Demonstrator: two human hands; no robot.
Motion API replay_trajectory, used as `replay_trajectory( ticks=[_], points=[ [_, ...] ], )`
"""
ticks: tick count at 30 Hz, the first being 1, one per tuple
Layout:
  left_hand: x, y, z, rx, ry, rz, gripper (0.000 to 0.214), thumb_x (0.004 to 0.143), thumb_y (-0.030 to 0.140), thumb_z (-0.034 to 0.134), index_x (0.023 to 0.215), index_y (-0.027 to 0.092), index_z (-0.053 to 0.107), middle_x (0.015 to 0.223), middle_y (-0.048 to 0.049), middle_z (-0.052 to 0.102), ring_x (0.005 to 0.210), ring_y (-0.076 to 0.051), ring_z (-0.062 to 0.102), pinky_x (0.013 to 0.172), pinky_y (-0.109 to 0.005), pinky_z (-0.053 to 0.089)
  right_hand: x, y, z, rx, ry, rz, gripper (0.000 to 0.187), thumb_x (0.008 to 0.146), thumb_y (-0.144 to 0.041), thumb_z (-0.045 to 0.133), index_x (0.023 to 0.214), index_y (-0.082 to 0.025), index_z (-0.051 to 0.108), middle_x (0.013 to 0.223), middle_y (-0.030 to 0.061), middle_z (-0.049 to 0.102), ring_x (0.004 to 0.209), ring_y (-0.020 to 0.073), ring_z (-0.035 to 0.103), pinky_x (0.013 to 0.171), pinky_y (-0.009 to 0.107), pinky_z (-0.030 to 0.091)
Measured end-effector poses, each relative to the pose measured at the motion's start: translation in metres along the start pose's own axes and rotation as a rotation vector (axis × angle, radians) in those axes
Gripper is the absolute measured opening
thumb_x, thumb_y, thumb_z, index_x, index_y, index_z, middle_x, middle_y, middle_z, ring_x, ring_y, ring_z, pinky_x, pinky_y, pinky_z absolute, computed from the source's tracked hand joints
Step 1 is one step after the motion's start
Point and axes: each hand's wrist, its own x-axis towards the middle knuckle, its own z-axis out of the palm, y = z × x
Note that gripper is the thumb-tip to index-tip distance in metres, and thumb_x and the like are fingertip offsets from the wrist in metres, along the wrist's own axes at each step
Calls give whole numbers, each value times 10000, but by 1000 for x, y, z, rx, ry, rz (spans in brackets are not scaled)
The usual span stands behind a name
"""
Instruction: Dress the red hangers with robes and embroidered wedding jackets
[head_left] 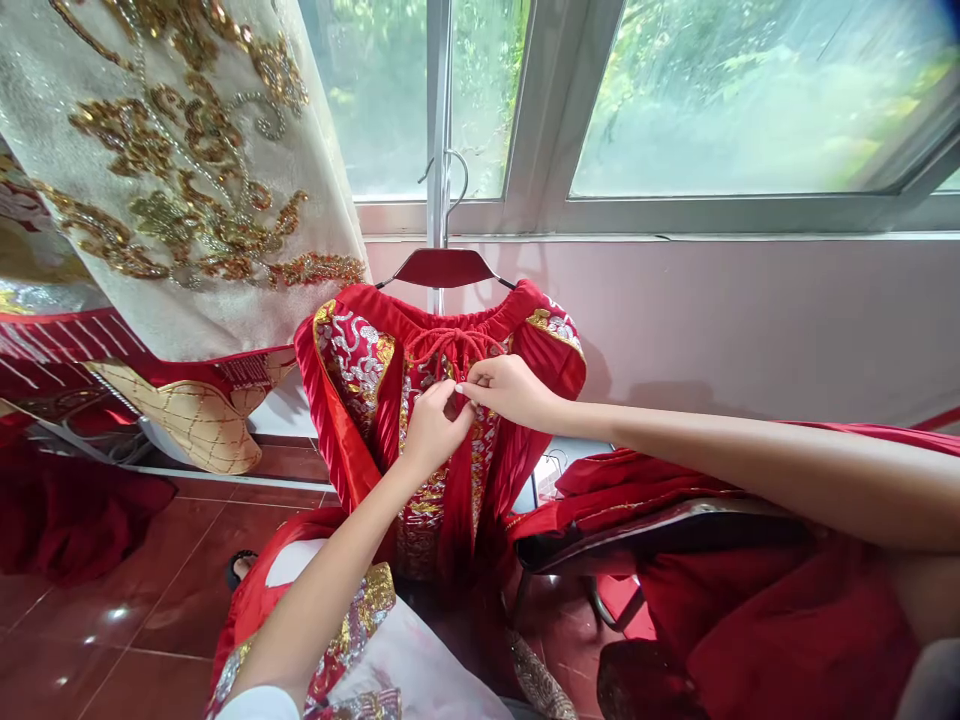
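A red pleated garment with silver and gold embroidered panels hangs from a dark red hanger in front of me. At its gathered neckline, a red cord is tied in a bow. My left hand is closed in a pinch just below the bow, at the garment's front. From the right, my right hand pinches at the same spot, its fingertips meeting the left ones. Whatever sits between the fingertips is too small to make out; it lies close to the hanging cord ends.
A cream cloth with gold sequins hangs at the left. Red fabric drapes over a dark-edged seat at the right. Behind are a metal pole, a pink wall and windows. Red tiles cover the floor.
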Motion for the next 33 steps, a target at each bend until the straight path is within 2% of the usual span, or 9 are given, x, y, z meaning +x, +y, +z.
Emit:
replay_trajectory(
  ticks=[4, 8, 12, 15, 20, 23, 28, 31, 33],
  points=[
    [0, -3, -1, -72, -56, 17, 159, 872, 233, 496, 723, 180, 502, 685, 7, 516, 643, -128, 476, 601, -243, 354, 5, -3, -3, 143, -82, 160, 208, 757, -175, 573, 553, -147, 543, 540, -8, 535, 502, 71, 431, 497, 218, 324],
    [3, -5, -2, -40, -71, -26, 154, 874, 232, 484, 735, 176, 521, 709, -1, 539, 666, -136, 495, 623, -248, 366, 10, -8, -10, 588, -198, 492, 211, 750, -149, 559, 562, -156, 464, 520, -31, 443, 413, 37, 304, 393, 196, 203],
    [7, -2, -4, 41, -80, -48, 173, 837, 187, 490, 665, 184, 471, 658, 3, 528, 643, -143, 492, 604, -251, 351, 15, -12, -10, 839, -334, 644, 201, 784, -161, 545, 594, -143, 484, 485, -50, 367, 384, 22, 210, 362, 178, 118],
    [8, -4, -4, 61, -113, -74, 151, 856, 183, 450, 710, 182, 487, 704, -17, 578, 667, -156, 526, 624, -260, 364, 16, -16, -4, 940, -368, 689, 249, 814, -156, 508, 572, -147, 450, 461, -66, 310, 376, 24, 180, 352, 173, 117],
    [3, -16, -5, 4, -121, -90, 164, 885, 202, 402, 752, 181, 497, 724, -24, 589, 670, -155, 538, 645, -260, 378, 16, -25, 3, 1034, -216, 716, 208, 828, -123, 497, 621, -131, 482, 447, -72, 328, 366, 19, 189, 353, 163, 138],
    [-3, -21, -6, 26, -92, -54, 186, 891, 215, 388, 720, 190, 457, 670, -4, 537, 620, -141, 490, 609, -252, 345, 20, -32, 1, 1061, -192, 730, 218, 838, -96, 481, 621, -114, 496, 433, -73, 321, 365, 16, 194, 350, 156, 142],
    [-10, -18, -4, 101, -36, -27, 244, 894, 235, 380, 652, 209, 368, 583, 28, 433, 544, -124, 413, 551, -251, 286, 25, -40, -8, 1123, -230, 709, 218, 848, -63, 458, 639, -104, 505, 454, -68, 330, 374, 13, 204, 358, 152, 148],
    [-16, -27, -8, 177, -80, -52, 230, 907, 269, 366, 709, 204, 464, 639, 7, 519, 587, -139, 487, 573, -250, 346, 24, -42, -14, 1097, -283, 661, 219, 859, -71, 467, 648, -105, 515, 466, -69, 325, 386, 15, 200, 367, 153, 157],
    [-30, -42, -23, 286, -115, -95, 226, 905, 301, 385, 785, 207, 552, 718, -16, 596, 660, -159, 552, 627, -261, 412, 26, -40, -18, 1033, -336, 599, 226, 879, -108, 474, 660, -104, 533, 488, -57, 359, 393, 22, 228, 369, 158, 186]
  ],
)
